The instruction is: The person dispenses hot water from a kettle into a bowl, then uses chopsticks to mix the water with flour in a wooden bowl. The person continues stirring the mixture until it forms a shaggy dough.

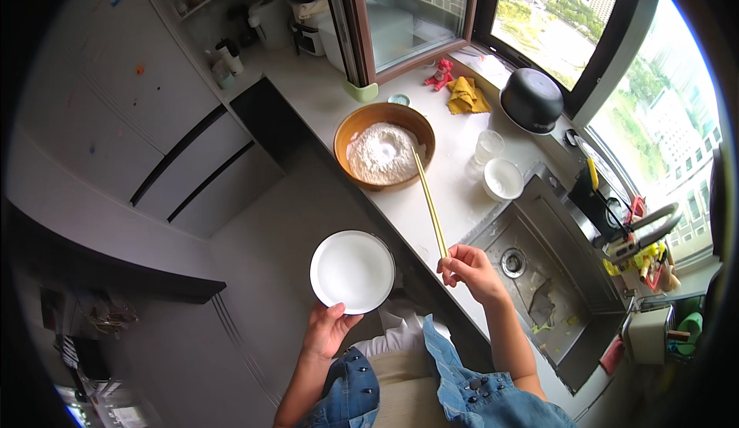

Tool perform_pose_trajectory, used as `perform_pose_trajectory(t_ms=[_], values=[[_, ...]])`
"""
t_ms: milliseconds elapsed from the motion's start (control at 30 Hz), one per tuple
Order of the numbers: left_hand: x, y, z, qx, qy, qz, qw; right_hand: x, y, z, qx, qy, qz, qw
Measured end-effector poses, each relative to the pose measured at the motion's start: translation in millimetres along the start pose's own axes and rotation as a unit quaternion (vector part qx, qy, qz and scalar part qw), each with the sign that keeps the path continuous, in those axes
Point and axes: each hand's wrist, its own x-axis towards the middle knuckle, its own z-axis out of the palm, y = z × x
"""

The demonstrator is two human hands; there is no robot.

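Note:
My left hand [331, 330] holds a white bowl [353, 272] by its near rim, over the floor beside the counter. The bowl looks white inside; whether it holds liquid I cannot tell. In my right hand [469, 271] is a pair of yellowish chopsticks [430, 206], gripped near one end. Their far ends reach over the right side of a large brown bowl [343, 133], which stands on the counter and contains white flour [375, 159] with a hollow in its middle. Right of that bowl stand a clear cup [489, 146] and a small white bowl [503, 180].
A metal sink [577, 289] with scraps in it lies right of my right hand, its faucet [652, 223] beyond. A dark pot [531, 102] rests upside down by the window. A yellow cloth [466, 96] and red figurine [441, 74] lie near the open window sash [369, 35].

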Motion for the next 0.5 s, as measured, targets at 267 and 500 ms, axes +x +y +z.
perform_pose_trajectory(t_ms=[267, 500], values=[[122.0, 91.5, 0.0, -0.015, 0.008, -0.052, 0.999, 153.7, -19.1, -30.7, -0.018, 0.099, 0.087, 0.991], [225.6, 148.9, 3.2, 0.035, -0.029, -0.09, 0.995, 192.0, -26.2, -17.3, 0.042, 0.217, 0.121, 0.968]])
